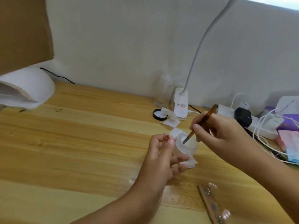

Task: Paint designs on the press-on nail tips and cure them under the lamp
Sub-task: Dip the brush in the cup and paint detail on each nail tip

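Pale wooden table (pixel 80 143) fills most of my feed, its grain running left to right. Nearest me, at the lower right, a strip (pixel 207 204) lies slanted with pink nail tips (pixel 212 185) stuck along it, too blurred for me to read any design. Just above that, the left grip (pixel 161 157) is curled round a small clear cup (pixel 188 148). The thumb and forefinger are pinched together at its near rim and the lower fingers are tucked against its base. A white wipe (pixel 191 164) lies under the cup. From the right, the right grip (pixel 215 128) pinches a brown brush (pixel 204 119) between thumb and fingers. The handle leans back to the right and the dark tip points down into the mouth of the cup. I can't tell whether the bristles touch anything inside. Beyond the cup lie more white wipes, one of them draped over a black lid (pixel 156 114). Behind the lid stands a clear bottle (pixel 163 92), and just beside it a white desk lamp (pixel 181 102) whose neck arcs up and to the right. Further right I see a power strip (pixel 226 111) carrying a black charger (pixel 242 117). White cables (pixel 257 131) loop there as well, and pink and blue packets (pixel 289 143) sit at the frame's edge. Far left, well apart from the nail tips, sits the white curing lamp (pixel 30 86), blurred, with a black cord (pixel 56 75) trailing behind it along the pale wall (pixel 129 46).
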The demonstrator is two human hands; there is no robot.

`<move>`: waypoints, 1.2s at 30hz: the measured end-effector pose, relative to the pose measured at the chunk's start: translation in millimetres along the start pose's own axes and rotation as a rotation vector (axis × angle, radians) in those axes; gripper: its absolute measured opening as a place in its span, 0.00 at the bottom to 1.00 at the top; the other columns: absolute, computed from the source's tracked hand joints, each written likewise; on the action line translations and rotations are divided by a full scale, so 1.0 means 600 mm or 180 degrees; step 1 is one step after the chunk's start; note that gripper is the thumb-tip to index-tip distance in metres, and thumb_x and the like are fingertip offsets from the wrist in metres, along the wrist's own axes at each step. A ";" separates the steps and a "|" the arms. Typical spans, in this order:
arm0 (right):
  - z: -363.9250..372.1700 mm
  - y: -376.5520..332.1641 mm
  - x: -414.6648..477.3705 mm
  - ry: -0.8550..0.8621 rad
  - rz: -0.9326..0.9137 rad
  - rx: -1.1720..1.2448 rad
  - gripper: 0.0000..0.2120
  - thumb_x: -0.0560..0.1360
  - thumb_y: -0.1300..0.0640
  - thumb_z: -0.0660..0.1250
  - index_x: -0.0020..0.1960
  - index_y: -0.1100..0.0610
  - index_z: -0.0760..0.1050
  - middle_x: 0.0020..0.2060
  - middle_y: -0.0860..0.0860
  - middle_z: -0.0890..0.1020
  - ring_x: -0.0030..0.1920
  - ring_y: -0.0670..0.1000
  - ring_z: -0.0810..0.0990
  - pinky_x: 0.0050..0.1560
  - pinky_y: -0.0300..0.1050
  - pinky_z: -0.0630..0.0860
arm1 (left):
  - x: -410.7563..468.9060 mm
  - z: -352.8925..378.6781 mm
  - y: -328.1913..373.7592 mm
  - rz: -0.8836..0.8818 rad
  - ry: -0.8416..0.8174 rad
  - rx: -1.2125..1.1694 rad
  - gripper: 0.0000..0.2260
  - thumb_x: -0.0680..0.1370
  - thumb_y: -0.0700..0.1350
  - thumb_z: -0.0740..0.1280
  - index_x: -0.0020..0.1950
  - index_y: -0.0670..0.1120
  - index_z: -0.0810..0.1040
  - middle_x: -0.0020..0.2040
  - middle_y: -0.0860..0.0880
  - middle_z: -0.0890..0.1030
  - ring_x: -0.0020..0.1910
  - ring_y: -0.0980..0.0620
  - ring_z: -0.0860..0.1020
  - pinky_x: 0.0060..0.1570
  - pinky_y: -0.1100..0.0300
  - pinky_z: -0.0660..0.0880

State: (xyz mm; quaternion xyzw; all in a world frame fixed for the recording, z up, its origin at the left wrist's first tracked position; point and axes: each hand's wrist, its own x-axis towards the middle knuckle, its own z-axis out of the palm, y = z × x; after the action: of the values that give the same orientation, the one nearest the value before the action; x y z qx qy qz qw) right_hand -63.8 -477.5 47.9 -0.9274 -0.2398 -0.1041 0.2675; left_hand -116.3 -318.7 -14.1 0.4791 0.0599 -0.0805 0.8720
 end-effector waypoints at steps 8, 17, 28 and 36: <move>-0.019 0.015 -0.016 0.0241 -0.0059 0.0450 0.06 0.76 0.47 0.63 0.46 0.45 0.78 0.38 0.44 0.82 0.38 0.45 0.80 0.39 0.37 0.75 | 0.004 -0.009 0.004 -0.0248 -0.0581 -0.0146 0.05 0.83 0.52 0.59 0.56 0.54 0.71 0.44 0.53 0.86 0.50 0.45 0.84 0.45 0.58 0.80; 0.003 0.092 -0.119 0.1460 0.0582 0.2526 0.14 0.79 0.61 0.59 0.50 0.48 0.82 0.42 0.53 0.84 0.45 0.51 0.82 0.46 0.38 0.79 | 0.018 -0.013 0.006 -0.0417 -0.0748 -0.0549 0.05 0.79 0.51 0.63 0.53 0.53 0.72 0.48 0.51 0.86 0.52 0.40 0.83 0.40 0.58 0.81; 0.025 0.105 -0.110 0.1065 0.0806 0.2726 0.13 0.74 0.57 0.60 0.48 0.48 0.84 0.43 0.56 0.84 0.46 0.51 0.83 0.45 0.38 0.79 | 0.034 -0.019 0.016 -0.0474 -0.1017 -0.0767 0.04 0.78 0.48 0.64 0.50 0.50 0.70 0.68 0.44 0.75 0.57 0.33 0.80 0.48 0.52 0.81; 0.022 0.113 -0.115 0.1084 0.0827 0.3008 0.13 0.73 0.59 0.60 0.44 0.50 0.83 0.40 0.52 0.83 0.44 0.49 0.82 0.41 0.37 0.78 | 0.032 -0.016 0.016 -0.0348 -0.0505 -0.0748 0.04 0.74 0.48 0.67 0.47 0.51 0.77 0.67 0.46 0.77 0.45 0.44 0.84 0.33 0.62 0.79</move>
State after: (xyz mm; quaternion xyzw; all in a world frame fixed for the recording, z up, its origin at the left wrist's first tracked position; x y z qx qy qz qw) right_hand -88.7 -547.6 -15.7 -0.6974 -0.0965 -0.0998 0.7031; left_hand -95.6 -306.9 -14.8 0.3619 0.0258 -0.1579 0.9184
